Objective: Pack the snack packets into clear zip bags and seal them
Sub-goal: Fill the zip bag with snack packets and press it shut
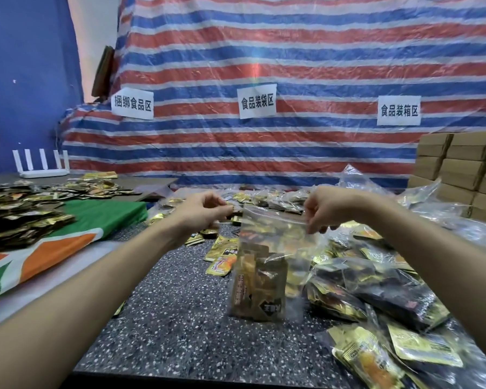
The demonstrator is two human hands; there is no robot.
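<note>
Striped tarp (pixel 292 51) backs cardboard boxes (pixel 460 164) (stacked right) and router (pixel 41 167).

Clear glossy plastic zip bag (pixel 267 237); shiny foil pkts (pixel 267 290); speckled tabletop (pixel 180 318).

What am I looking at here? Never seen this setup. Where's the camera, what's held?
There is no machine: one wide-angle camera sits on a person's head, looking forward and down at their bare hands. The left hand and right hand pinch the top corners of a clear zip bag, held upright with snack packets inside; whether its strip is sealed I cannot tell. Below is a speckled dark table. Loose packets are piled at left, filled bags at right, cardboard boxes stacked behind.
</note>
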